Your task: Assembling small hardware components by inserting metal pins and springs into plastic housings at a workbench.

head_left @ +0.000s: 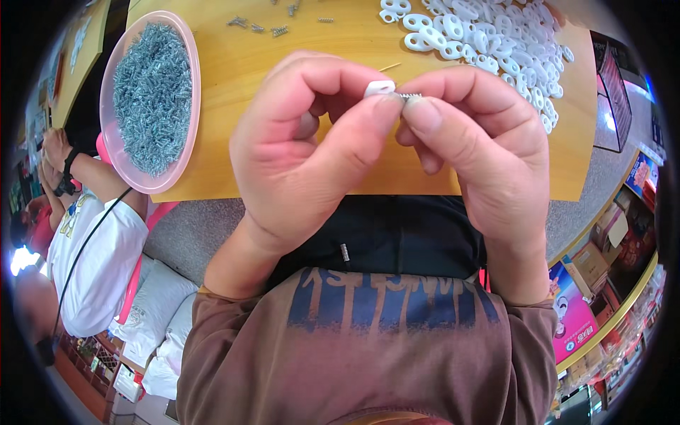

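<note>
My left hand (301,152) pinches a small white plastic piece (380,87) between thumb and forefinger, above the table. Thumb and forefinger of my right hand (489,142) are closed on a small metal coil spring (411,95). The spring lies between the two thumb tips, close against the white piece; my fingertips hide whether its end sits inside. On the far right of the table spreads a pile of white plastic pieces with oval holes (496,35). To the left, a pink oval basin (195,92) holds a heap of metal springs (152,99).
Several loose springs (280,30) lie at the table's far side. A thin golden stick (389,67) shows behind my fingers. Another spring (345,253) rests on my dark lap. At left sits a person in a white shirt (106,262); shelves with boxes (595,269) stand at right.
</note>
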`<state>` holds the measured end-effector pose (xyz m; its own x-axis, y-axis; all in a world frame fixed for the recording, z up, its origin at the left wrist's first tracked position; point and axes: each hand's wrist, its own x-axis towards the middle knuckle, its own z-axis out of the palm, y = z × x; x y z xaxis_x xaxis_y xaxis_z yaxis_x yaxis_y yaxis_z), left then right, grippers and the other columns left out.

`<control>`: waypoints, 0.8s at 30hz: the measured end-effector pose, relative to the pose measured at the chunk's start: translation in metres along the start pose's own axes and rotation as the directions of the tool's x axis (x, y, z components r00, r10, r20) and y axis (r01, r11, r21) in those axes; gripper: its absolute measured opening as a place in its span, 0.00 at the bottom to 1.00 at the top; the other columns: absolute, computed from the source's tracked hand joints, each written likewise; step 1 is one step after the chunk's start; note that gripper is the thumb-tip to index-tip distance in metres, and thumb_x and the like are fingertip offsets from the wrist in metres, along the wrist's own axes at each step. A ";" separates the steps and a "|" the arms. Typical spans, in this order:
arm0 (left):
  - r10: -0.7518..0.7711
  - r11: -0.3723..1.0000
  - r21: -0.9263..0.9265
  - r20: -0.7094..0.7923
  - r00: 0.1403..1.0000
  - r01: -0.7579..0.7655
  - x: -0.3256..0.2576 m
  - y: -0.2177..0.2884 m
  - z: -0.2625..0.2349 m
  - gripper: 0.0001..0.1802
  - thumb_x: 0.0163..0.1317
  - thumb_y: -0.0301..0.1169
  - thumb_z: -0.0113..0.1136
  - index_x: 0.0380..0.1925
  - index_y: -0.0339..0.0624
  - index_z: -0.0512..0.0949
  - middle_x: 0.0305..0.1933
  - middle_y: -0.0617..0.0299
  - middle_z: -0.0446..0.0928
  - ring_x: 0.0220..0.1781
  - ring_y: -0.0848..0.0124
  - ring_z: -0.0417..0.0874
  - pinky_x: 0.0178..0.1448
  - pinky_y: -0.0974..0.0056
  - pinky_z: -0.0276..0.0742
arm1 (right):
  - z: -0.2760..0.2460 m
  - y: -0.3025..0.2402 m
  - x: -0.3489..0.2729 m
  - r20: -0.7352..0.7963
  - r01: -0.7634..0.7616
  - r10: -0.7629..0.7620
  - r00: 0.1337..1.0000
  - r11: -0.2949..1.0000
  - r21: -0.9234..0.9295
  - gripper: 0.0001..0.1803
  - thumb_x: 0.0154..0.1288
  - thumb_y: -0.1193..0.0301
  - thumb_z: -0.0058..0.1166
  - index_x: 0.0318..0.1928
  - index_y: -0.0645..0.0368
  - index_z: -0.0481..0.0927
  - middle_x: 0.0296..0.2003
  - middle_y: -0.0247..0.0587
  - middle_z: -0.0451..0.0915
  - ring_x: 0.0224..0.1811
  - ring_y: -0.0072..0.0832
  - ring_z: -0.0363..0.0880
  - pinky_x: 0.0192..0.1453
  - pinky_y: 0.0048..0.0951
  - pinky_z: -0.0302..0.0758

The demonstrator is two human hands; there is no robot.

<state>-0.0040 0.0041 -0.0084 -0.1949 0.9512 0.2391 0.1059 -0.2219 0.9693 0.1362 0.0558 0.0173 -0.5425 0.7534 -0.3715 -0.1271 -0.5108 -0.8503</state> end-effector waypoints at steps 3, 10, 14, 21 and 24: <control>-0.181 0.959 -0.229 -0.031 0.983 0.169 -0.001 0.007 0.004 0.05 0.49 0.20 0.51 0.29 0.32 0.70 0.32 0.61 0.68 0.24 0.82 0.65 0.27 0.80 0.60 | 0.003 0.003 -0.001 0.010 0.149 -0.149 0.989 0.985 -0.088 0.08 0.54 0.74 0.49 0.34 0.66 0.73 0.25 0.35 0.74 0.25 0.14 0.69 0.25 0.12 0.64; -0.242 0.956 -0.182 -0.043 0.969 0.231 0.001 0.007 0.000 0.05 0.49 0.21 0.51 0.28 0.32 0.70 0.31 0.62 0.68 0.26 0.82 0.65 0.30 0.81 0.59 | 0.004 0.004 -0.002 0.024 0.228 -0.238 0.971 0.889 -0.397 0.07 0.52 0.79 0.50 0.34 0.67 0.72 0.28 0.33 0.73 0.30 0.14 0.69 0.35 0.12 0.66; -0.027 0.995 0.097 0.009 1.000 0.026 0.004 0.006 -0.004 0.05 0.49 0.21 0.51 0.28 0.32 0.70 0.32 0.63 0.68 0.30 0.82 0.66 0.34 0.81 0.60 | 0.006 0.002 -0.001 0.039 0.231 -0.243 0.969 0.844 -0.485 0.05 0.52 0.81 0.49 0.32 0.68 0.72 0.28 0.32 0.73 0.30 0.14 0.69 0.35 0.13 0.66; -0.139 0.983 0.113 -0.038 0.990 0.143 0.010 0.006 -0.010 0.05 0.51 0.23 0.52 0.29 0.33 0.70 0.28 0.67 0.69 0.27 0.84 0.66 0.32 0.82 0.60 | 0.011 -0.008 0.016 0.150 0.289 -0.255 0.955 0.689 -0.665 0.04 0.52 0.79 0.48 0.29 0.66 0.73 0.23 0.28 0.71 0.26 0.11 0.67 0.29 0.12 0.64; -0.261 0.963 -0.104 -0.128 0.957 0.249 0.016 0.008 -0.010 0.06 0.52 0.24 0.52 0.30 0.33 0.70 0.25 0.69 0.69 0.24 0.85 0.65 0.28 0.83 0.59 | 0.018 -0.015 0.026 0.129 0.238 -0.203 0.971 0.747 -0.620 0.05 0.52 0.77 0.48 0.29 0.66 0.73 0.21 0.27 0.70 0.25 0.10 0.66 0.27 0.12 0.63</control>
<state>-0.0163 0.0153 0.0041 -0.3393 0.9405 -0.0171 -0.0476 0.0009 0.9989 0.1092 0.0759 0.0266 -0.6077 0.7817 -0.1401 0.2908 0.0548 -0.9552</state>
